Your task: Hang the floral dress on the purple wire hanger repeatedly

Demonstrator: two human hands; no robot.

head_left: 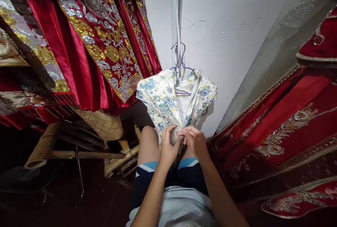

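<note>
A short-sleeved floral dress [164, 95], cream with blue and yellow flowers, hangs in front of me on a purple hanger [182, 56]. Its neckline is open at the top and shows the pale lining. My left hand [170, 144] is closed on the front edge of the dress at about waist height. Close beside it, my right hand [194, 139] pinches the same front opening, thumb and fingers together. The fingertips of both hands nearly meet there. Any fastener between them is too small to make out. The lower part of the dress is hidden behind my hands.
Red costumes with gold and silver sequins [112, 53] hang on the left, above a bamboo chair [42, 146]. To the right hang red beaded garments [289, 128], partly under a clear cover. A white wall [223, 16] stands behind the dress, with a hanging strap [177, 12].
</note>
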